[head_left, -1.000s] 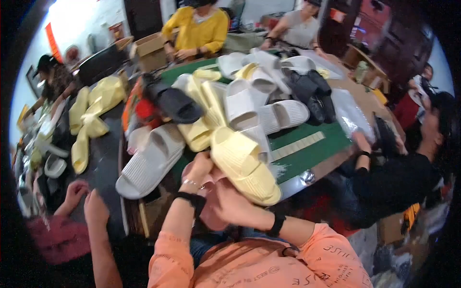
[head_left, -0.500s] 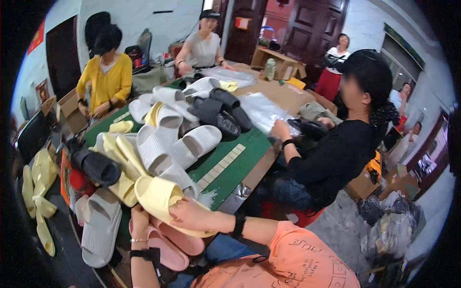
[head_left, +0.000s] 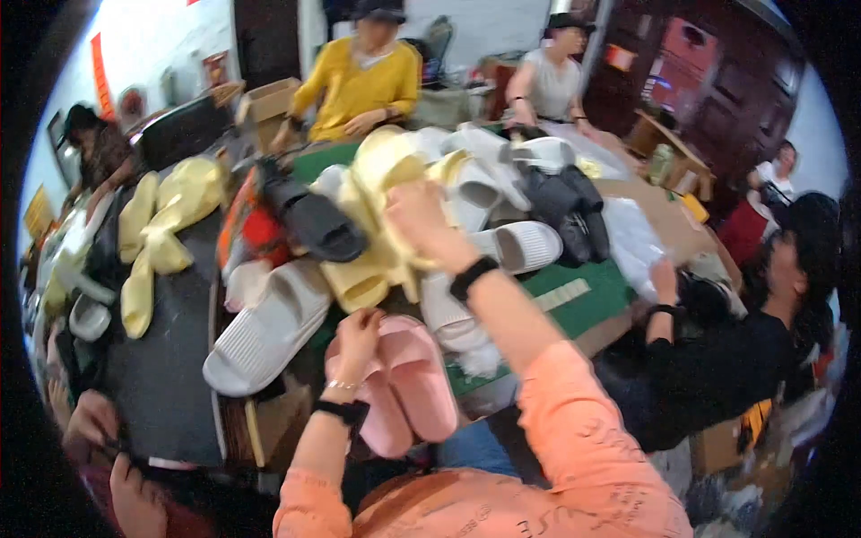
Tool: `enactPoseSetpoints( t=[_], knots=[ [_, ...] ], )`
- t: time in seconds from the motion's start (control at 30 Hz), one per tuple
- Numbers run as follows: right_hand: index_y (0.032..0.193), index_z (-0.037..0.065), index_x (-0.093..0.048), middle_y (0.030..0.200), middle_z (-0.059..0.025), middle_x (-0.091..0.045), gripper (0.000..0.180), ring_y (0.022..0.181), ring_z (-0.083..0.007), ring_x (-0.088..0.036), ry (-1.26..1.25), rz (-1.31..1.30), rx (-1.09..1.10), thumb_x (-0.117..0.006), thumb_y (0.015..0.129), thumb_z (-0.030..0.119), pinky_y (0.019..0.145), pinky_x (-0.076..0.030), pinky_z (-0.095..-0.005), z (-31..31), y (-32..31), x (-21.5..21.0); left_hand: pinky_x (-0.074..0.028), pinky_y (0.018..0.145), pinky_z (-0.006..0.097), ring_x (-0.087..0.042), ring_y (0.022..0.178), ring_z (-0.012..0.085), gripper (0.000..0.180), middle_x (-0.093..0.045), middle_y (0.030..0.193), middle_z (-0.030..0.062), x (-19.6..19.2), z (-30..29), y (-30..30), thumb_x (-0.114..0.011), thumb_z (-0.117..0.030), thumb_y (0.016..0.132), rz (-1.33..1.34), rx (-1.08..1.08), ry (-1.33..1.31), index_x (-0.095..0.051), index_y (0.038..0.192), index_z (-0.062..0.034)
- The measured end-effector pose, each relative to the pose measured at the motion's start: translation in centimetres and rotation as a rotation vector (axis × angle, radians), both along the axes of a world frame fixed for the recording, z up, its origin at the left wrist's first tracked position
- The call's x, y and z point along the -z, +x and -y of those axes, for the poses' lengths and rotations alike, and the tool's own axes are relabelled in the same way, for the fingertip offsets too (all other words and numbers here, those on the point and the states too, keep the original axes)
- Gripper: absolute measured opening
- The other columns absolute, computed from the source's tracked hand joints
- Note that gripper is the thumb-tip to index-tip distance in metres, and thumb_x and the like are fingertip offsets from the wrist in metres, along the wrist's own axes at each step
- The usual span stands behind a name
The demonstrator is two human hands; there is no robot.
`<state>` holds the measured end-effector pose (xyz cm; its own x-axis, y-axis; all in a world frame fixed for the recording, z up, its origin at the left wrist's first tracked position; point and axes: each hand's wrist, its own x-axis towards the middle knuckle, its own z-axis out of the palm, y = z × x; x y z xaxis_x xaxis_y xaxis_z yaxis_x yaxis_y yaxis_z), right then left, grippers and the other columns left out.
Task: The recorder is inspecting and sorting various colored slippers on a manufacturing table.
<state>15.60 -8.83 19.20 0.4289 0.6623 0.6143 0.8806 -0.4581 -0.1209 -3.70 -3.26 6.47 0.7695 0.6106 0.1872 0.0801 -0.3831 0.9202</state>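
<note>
My right hand is reaching over the slipper pile, its fingers closed on a yellow slide slipper that lies on top of the heap. Nearer to me, my left hand grips a pair of pink slide slippers by the upper end, their soles hanging down toward my lap. Left of that hand rests a large grey ribbed slipper. A black slipper lies across other yellow slippers beyond it.
White-grey slippers and dark slippers cover the green table mat. On the black conveyor-like surface at left lie yellow slippers. Co-workers surround the table; a person in black handles clear plastic bags at right.
My right hand has moved forward onto the pile with the yellow slipper. My left hand now holds up the pink pair, more fully in sight. The view has turned left.
</note>
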Motion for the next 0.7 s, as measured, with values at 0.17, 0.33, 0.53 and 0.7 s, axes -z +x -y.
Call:
enactPoseSetpoints(
  t=[0.17,0.33,0.53,0.7],
  knots=[
    [0.075,0.006,-0.063,0.079,-0.0100,-0.057,0.017,0.090,-0.0285,-0.052,-0.074,0.376,0.120,-0.051,0.069,0.017,0.093,-0.030,-0.0594,-0.5,-1.0,2.5,-0.042,0.059,0.024,-0.051,0.065,0.0110,0.021,-0.062,0.073,0.0077,0.0,1.0,-0.5,-0.055,-0.012,0.083,0.002,0.071,-0.069,-0.061,0.090,0.0063],
    [0.082,-0.001,-0.051,0.074,-0.0163,-0.052,0.014,0.072,-0.0329,-0.054,0.333,-0.060,-0.183,-0.052,0.070,0.006,0.064,-0.043,-0.0406,5.2,-10.1,-0.9,-0.041,0.064,0.022,-0.051,0.070,0.0096,0.015,-0.060,0.081,0.0035,0.4,0.5,-1.2,-0.055,-0.006,0.084,0.236,0.116,-0.331,-0.059,0.090,0.0069],
    [0.084,-0.002,-0.061,0.086,-0.0214,-0.060,0.021,0.082,-0.0347,-0.058,0.207,-0.876,-0.223,-0.048,0.079,0.013,0.072,-0.046,-0.0388,4.2,-15.3,6.6,-0.046,0.069,0.026,-0.060,0.076,0.0199,0.015,-0.063,0.085,0.0096,0.1,-1.2,-2.7,-0.056,-0.003,0.076,0.110,-0.070,-0.099,-0.061,0.089,0.0035],
    [0.090,-0.003,-0.061,0.080,-0.0115,-0.064,0.017,0.072,-0.0168,-0.058,0.358,-0.785,-0.101,-0.052,0.083,0.009,0.065,-0.047,-0.0287,5.1,-14.0,8.3,-0.048,0.069,0.033,-0.060,0.078,0.0245,0.018,-0.062,0.085,0.0141,-1.4,1.8,-1.1,-0.053,-0.014,0.077,0.117,0.019,-0.016,-0.061,0.089,-0.0039]
  ],
)
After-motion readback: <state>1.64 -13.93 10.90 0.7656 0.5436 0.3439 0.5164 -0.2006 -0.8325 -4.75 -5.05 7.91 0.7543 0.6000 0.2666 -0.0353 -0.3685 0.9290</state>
